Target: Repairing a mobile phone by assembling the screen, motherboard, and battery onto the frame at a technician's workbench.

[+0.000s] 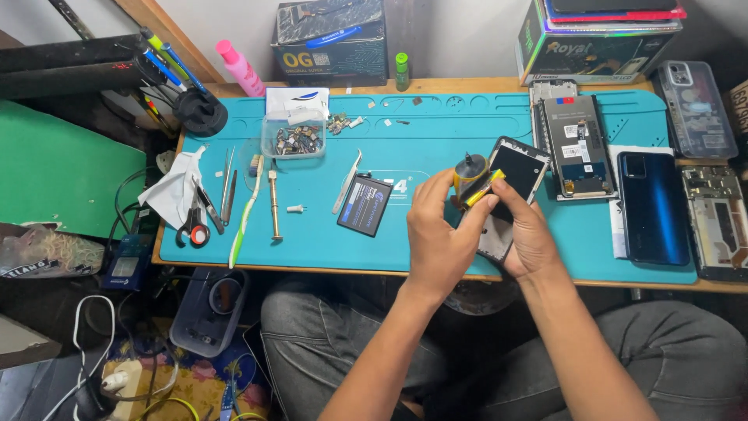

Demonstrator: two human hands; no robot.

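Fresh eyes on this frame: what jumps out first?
Both hands meet at centre over the teal work mat: the left hand presses a yellow-and-black tape roll against an opened phone frame that the right hand supports. A glossy blue phone back cover lies to the right, and a loose black battery lies left of the hands.
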